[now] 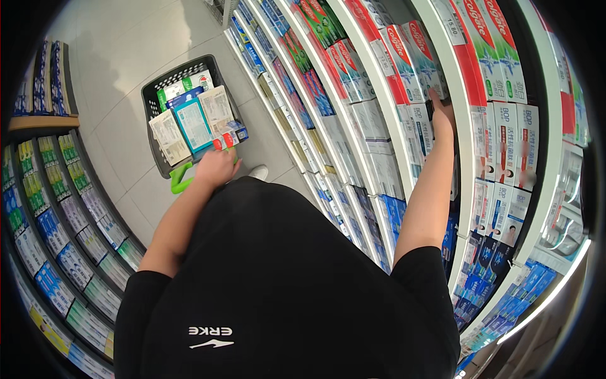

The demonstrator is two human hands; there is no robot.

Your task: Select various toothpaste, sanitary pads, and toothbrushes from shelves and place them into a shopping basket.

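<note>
My left hand (216, 167) is closed round the green handle (181, 179) of a black shopping basket (157, 142). Inside the basket lie several boxes, among them a teal box (193, 124), cream-coloured boxes (169, 136) and a small red and blue box (225, 139) close to my fingers. My right arm reaches into the shelves on the right. There my right hand (442, 120) is at red and white toothpaste boxes (416, 60), one finger stretched out along their near ends. Its other fingers are partly hidden by the shelf edge, and no item shows in its grip.
Tall white shelves (464, 132) packed with toothpaste boxes rise close on my right. White and red boxes (505, 142) stand just right of my forearm. Dark racks (69, 208) of packaged goods line the left side. Pale floor tiles (117, 95) run between, with my white shoe (259, 172) beside the basket.
</note>
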